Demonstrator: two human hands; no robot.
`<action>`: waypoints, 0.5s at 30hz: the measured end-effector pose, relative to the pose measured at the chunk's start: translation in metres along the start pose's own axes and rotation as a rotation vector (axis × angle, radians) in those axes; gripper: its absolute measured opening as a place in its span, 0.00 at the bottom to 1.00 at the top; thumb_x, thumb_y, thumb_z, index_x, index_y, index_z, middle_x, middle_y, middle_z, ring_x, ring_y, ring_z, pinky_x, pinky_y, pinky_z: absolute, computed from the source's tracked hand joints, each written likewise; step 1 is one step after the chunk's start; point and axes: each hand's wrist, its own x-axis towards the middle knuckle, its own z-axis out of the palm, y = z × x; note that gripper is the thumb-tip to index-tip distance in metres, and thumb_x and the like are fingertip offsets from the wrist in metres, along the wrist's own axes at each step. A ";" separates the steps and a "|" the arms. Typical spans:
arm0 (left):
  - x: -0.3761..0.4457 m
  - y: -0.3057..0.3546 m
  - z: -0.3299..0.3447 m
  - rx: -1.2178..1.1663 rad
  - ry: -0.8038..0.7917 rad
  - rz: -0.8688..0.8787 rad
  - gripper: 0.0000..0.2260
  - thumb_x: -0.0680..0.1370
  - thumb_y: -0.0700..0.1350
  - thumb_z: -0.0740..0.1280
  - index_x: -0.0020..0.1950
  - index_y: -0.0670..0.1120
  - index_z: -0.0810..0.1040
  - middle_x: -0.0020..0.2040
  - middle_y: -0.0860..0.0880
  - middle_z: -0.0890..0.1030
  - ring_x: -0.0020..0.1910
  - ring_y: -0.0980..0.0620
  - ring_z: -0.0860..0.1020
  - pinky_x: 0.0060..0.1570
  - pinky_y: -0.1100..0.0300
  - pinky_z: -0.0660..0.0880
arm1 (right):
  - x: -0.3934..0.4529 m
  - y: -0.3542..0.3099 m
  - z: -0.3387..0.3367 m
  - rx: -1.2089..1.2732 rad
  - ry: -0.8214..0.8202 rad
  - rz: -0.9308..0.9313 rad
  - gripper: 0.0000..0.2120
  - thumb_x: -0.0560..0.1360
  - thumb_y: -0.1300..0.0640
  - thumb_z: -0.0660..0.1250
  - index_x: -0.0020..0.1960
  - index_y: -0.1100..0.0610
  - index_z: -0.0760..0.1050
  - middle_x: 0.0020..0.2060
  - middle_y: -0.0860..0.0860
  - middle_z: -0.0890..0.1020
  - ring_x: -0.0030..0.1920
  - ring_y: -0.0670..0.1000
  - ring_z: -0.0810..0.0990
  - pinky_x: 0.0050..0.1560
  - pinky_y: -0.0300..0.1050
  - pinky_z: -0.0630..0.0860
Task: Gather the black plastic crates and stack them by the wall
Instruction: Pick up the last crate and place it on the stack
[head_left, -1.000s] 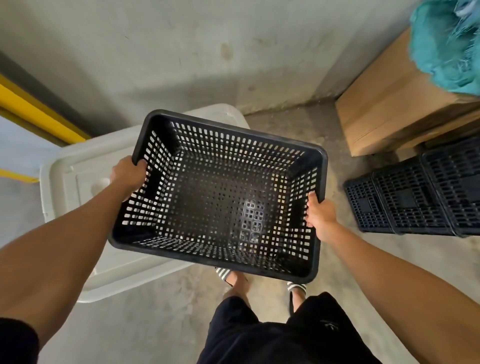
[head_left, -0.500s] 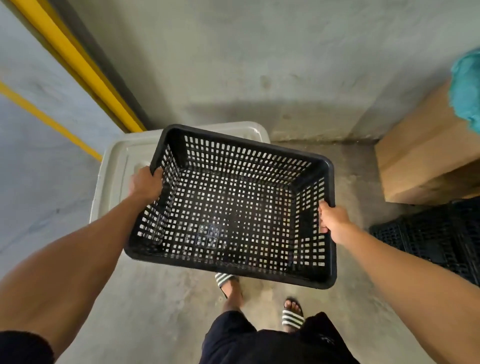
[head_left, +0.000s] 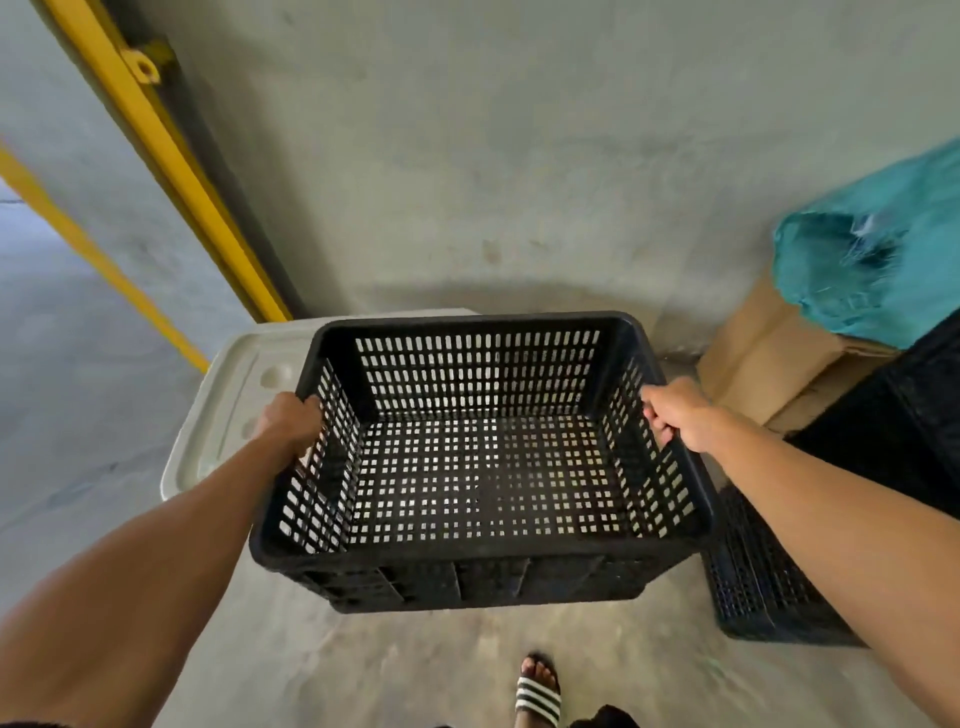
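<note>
A grey concrete wall (head_left: 519, 156) fills the upper half of the view, with a yellow frame (head_left: 171, 171) running diagonally down its left side to the concrete floor (head_left: 363, 670). Against the wall's foot sits a white plastic bin lid (head_left: 228, 415), and to the right a brown cardboard box (head_left: 769, 374) carries a teal bag (head_left: 883, 260). Further black crates (head_left: 769, 587) stand on the floor at the right edge, just beside the box.

The black plastic crate (head_left: 483, 566) is held in the air in front of the person, above the floor and partly over the white lid, its open top facing up and its long sides running left to right. It sits roughly level, its far wall towards the concrete wall.

Both forearms reach forward and slightly inward. The left hand (head_left: 291, 423) is curled shut over the crate's left short rim, fingers wrapped to the inside. The right hand (head_left: 680, 415) is clenched on the right short rim in the same way. One foot in a striped sandal (head_left: 537, 699) shows below.

Compared with half a second ago, the crate has swung from a skewed, tilted attitude to square with the wall, the arms have stretched out further, and the black crates on the right have come closer.
</note>
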 end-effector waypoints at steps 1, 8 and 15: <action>-0.009 0.004 -0.001 -0.011 -0.011 0.012 0.22 0.81 0.50 0.58 0.56 0.30 0.77 0.38 0.36 0.78 0.36 0.38 0.78 0.39 0.47 0.77 | -0.010 0.002 -0.010 0.011 0.001 -0.004 0.12 0.81 0.60 0.57 0.40 0.61 0.70 0.29 0.53 0.70 0.24 0.49 0.65 0.17 0.38 0.62; -0.107 0.027 -0.024 -0.058 0.000 0.151 0.20 0.83 0.47 0.56 0.58 0.31 0.76 0.41 0.36 0.79 0.41 0.37 0.79 0.41 0.47 0.75 | -0.113 0.014 -0.079 0.017 0.181 -0.131 0.11 0.80 0.64 0.57 0.39 0.60 0.68 0.31 0.54 0.71 0.26 0.49 0.65 0.18 0.35 0.59; -0.210 0.023 -0.084 -0.020 0.109 0.281 0.18 0.82 0.46 0.57 0.54 0.32 0.79 0.41 0.37 0.81 0.39 0.38 0.80 0.42 0.49 0.79 | -0.252 0.014 -0.142 -0.057 0.385 -0.312 0.10 0.78 0.68 0.57 0.37 0.62 0.66 0.32 0.58 0.73 0.27 0.51 0.67 0.25 0.41 0.62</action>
